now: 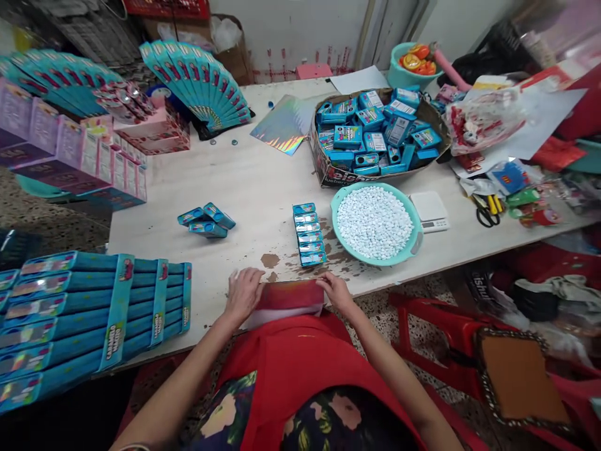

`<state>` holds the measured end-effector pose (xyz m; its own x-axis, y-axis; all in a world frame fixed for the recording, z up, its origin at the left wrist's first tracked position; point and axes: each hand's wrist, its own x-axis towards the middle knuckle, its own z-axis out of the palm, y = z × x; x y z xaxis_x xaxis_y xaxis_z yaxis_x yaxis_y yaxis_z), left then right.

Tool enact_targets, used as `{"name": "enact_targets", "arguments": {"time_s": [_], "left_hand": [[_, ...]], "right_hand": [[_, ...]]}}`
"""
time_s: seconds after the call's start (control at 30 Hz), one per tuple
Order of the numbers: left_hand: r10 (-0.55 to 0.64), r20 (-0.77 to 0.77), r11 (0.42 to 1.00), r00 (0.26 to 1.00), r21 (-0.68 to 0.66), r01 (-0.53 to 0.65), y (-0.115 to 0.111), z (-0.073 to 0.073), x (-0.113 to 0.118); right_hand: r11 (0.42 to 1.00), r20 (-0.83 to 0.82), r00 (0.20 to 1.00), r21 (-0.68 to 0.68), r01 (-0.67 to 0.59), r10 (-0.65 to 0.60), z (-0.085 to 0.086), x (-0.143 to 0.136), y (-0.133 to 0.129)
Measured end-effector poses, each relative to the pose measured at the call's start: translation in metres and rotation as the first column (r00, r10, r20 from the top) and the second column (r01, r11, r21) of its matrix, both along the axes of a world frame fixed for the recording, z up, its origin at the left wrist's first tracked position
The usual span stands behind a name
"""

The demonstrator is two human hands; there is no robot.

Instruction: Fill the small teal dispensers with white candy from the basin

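Note:
A shiny sheet point(293, 295), reflecting red, lies at the table's front edge with a whitish part along its near side. My left hand point(244, 294) grips its left end with curled fingers. At the far right corner, my right hand point(335, 291) pinches the sheet between thumb and fingers. Just beyond it stands a row of small blue candy boxes point(310, 235), tightly side by side. To their right is a turquoise basin point(334, 219) full of small white candies point(375, 222). Several more blue boxes point(206, 220) lie loosely grouped to the left.
Stacked blue display boxes point(117, 307) fill the left front, with purple and pink boxes point(70, 144) behind. A carton point(322, 166) heaped with blue boxes stands at the back. Holographic sheets point(282, 125), a white scale point(429, 212) and scissors point(488, 213) lie around. A red chair point(436, 326) is at right.

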<state>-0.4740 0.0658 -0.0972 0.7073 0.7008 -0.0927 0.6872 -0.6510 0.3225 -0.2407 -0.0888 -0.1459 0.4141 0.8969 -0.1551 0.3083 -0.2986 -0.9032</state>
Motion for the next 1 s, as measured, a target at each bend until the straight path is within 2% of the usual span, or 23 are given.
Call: {"name": "enact_targets", "arguments": {"time_s": [0.07,0.13,0.23,0.37,0.43,0.5,0.57,0.63,0.73,0.8,0.87,0.93,1.0], "left_hand": [[-0.117,0.080,0.986,0.990,-0.108,0.125,-0.008,-0.004,0.036],[-0.187,0.110,0.935,0.976,-0.285,0.211,-0.017,-0.010,0.068],[-0.168,0.067,0.857,0.984,-0.483,0.179,-0.025,-0.023,0.097],[-0.135,0.048,0.783,0.990,-0.607,0.136,-0.018,-0.033,0.104],[-0.128,0.053,0.766,0.990,-0.629,0.132,-0.014,-0.033,0.103],[-0.120,0.044,0.771,0.992,-0.625,0.121,-0.014,-0.033,0.104],[-0.110,0.036,0.777,0.993,-0.621,0.108,-0.015,-0.033,0.105],[-0.095,0.029,0.767,0.995,-0.635,0.092,-0.016,-0.033,0.107],[-0.049,0.008,0.756,0.999,-0.653,0.043,-0.014,-0.036,0.108],[-0.019,0.000,0.749,1.000,-0.662,0.014,-0.011,-0.036,0.108],[-0.013,-0.002,0.735,1.000,-0.678,0.008,-0.009,-0.036,0.108],[-0.028,0.000,0.721,1.000,-0.693,0.020,-0.007,-0.034,0.108],[-0.038,-0.009,0.721,0.999,-0.692,0.021,-0.008,-0.032,0.109]], "right_hand": [[1.000,-0.016,1.000,-0.011,0.012,-0.012,-0.001,0.002,0.003],[0.999,-0.016,1.000,-0.029,0.024,-0.024,-0.002,0.003,0.003],[0.997,0.017,0.999,-0.062,0.043,-0.042,-0.001,0.002,-0.003],[0.997,0.089,0.996,-0.071,0.034,-0.027,0.002,-0.001,-0.011],[0.998,0.209,0.978,-0.067,-0.007,0.021,0.003,-0.002,-0.013],[0.993,0.415,0.903,-0.086,-0.080,0.108,0.004,-0.004,-0.013],[0.983,0.604,0.775,-0.120,-0.142,0.186,0.002,-0.006,-0.015],[0.976,0.693,0.687,-0.134,-0.174,0.218,-0.002,-0.009,-0.019],[0.967,0.732,0.639,-0.118,-0.224,0.238,-0.007,-0.014,-0.029],[0.962,0.720,0.649,-0.097,-0.257,0.246,-0.008,-0.017,-0.035],[0.971,0.682,0.703,-0.047,-0.234,0.202,-0.007,-0.018,-0.039],[0.990,0.596,0.796,0.015,-0.143,0.106,-0.005,-0.019,-0.039],[0.999,0.436,0.900,0.050,-0.002,-0.021,-0.003,-0.019,-0.035]]}}
